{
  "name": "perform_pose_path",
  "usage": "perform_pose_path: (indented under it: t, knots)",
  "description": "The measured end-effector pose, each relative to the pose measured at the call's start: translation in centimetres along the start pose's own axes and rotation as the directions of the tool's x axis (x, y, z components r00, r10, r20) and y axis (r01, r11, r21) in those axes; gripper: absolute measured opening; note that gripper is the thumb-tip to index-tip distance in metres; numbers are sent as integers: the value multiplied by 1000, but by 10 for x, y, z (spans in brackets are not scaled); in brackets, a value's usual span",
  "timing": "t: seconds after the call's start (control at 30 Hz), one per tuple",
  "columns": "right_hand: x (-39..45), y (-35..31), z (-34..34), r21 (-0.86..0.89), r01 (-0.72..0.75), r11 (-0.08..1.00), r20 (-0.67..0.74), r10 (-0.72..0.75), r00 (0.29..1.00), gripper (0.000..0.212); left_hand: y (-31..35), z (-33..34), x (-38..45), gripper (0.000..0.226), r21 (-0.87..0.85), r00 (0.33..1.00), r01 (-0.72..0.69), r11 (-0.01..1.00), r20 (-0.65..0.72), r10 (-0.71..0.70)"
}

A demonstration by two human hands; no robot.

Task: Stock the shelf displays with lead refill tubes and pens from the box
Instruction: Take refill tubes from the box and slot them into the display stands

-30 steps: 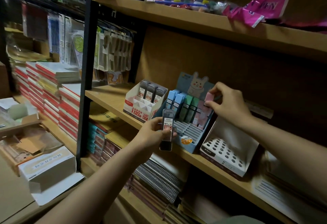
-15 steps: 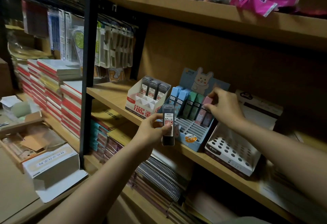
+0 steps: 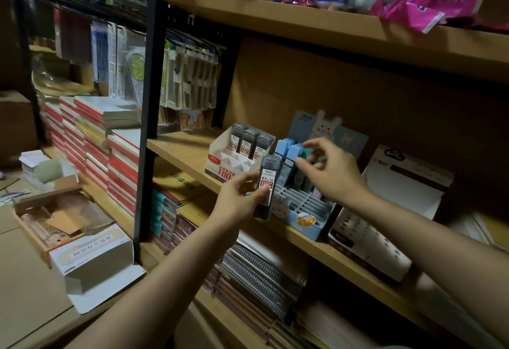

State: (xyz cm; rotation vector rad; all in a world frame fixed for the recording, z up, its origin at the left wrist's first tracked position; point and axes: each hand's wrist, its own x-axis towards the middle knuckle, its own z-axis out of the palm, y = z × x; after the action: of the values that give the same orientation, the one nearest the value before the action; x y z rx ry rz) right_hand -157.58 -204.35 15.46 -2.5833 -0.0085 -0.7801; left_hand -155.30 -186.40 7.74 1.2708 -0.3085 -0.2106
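Held upright in the left hand [image 3: 239, 193]: a dark grey plastic lead refill tube with a white and red label [image 3: 267, 186], pinched between thumb on the label and fingers curled behind, in front of the front edge of the wooden middle shelf [image 3: 184, 148] and between the two displays. Grip of the left hand closed round the tube's lower half.

Just behind and to the left, on the shelf near its left end: a white cardboard display box with red print [image 3: 230, 161], holding three more dark grey refill tubes [image 3: 248, 142] upright in its back row; front compartments showing white dividers.

To the right, touching or nearly so: a light blue cardboard display with a rabbit-shaped backboard [image 3: 325, 127], with blue tubes [image 3: 287, 161] standing in the back rows and bare slotted rows in front. Right hand [image 3: 329, 173] over the green tubes [image 3: 312, 157] beside the blue ones, thumb and forefinger curved toward each other; too blurred to tell whether pinching one.

Further right along the shelf: a white cardboard pen display with rows of round holes [image 3: 369, 235], its lid flap raised behind.

Below: spiral notebooks [image 3: 259, 274] stacked on the lower shelf. At left, on the floor: an open white carton [image 3: 93, 262] and a brown cardboard box [image 3: 55, 219]. Beyond the black upright post [image 3: 147, 117]: red-and-white stacked notebooks [image 3: 91, 139]. On the top shelf's right end: a pink foil packet [image 3: 440, 4].
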Motion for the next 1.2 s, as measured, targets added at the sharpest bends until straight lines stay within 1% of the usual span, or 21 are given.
perform_pose_path:
  t: [0.07,0.1,0.17,0.27,0.3,0.33,0.37,0.4,0.43,0.47,0.5,0.53,0.6,0.67,0.73,0.8,0.93,1.03,1.1,1.2]
  knots:
    - [-5,-14,12,152,-7,988,128,-13,992,31,2,-2,0,33,16,999,-34,999,14,33]
    - [-6,-20,16,191,-6,982,153,-23,988,31,2,-3,0,32,22,998,-56,998,19,56]
    - [-4,-28,22,207,-3,978,163,-32,986,32,3,-6,2,29,45,995,-95,995,29,94]
    - [5,-33,26,199,-7,980,190,-31,981,30,2,-11,8,22,64,993,-115,991,34,113]
    - [9,-34,26,194,-15,981,195,-24,981,30,0,-13,11,20,102,992,-128,986,23,127]
    - [14,-34,25,198,-26,980,192,-13,981,29,-2,-15,15,18,197,987,-159,967,-3,163]
    - [21,-34,23,217,-38,975,184,-3,983,28,-4,-18,19,18,346,974,-197,917,-38,224]
    - [28,-34,20,244,-48,969,170,6,985,26,-6,-22,24,22,512,952,-224,829,-66,298]
    - [36,-34,16,267,-51,962,147,11,989,24,-9,-27,29,28,640,926,-237,731,-78,369]
    - [46,-34,12,274,-43,961,113,12,994,22,-11,-31,33,34,719,907,-243,651,-70,416]
    - [55,-35,9,266,-29,964,72,10,997,21,-12,-36,36,40,763,903,-242,600,-50,427]
    - [65,-36,7,252,-14,968,29,7,1000,20,-11,-41,38,46,792,913,-232,565,-23,407]
    - [81,-42,10,220,13,975,-45,-3,999,19,-10,-52,44,57,845,946,-191,499,23,322]
    - [93,-49,21,162,57,985,-78,-45,996,17,-9,-62,50,62,874,961,-173,453,50,271]
    - [102,-57,37,95,105,990,-83,-97,992,16,-5,-70,53,60,875,961,-184,449,63,269]
    - [108,-63,53,59,121,991,-61,-117,991,15,-3,-74,54,58,871,959,-191,452,66,277]
    - [116,-67,79,37,65,997,-26,-64,998,14,-7,-76,51,57,872,954,-213,442,88,286]
    - [119,-66,90,11,37,999,-8,-37,999,13,-8,-79,52,59,888,963,-193,417,91,252]
    - [121,-65,95,-4,22,1000,0,-22,1000,12,-6,-79,54,59,889,969,-178,422,84,232]
    - [120,-65,102,-44,11,999,15,-11,1000,12,-8,-78,54,59,881,967,-183,436,83,239]
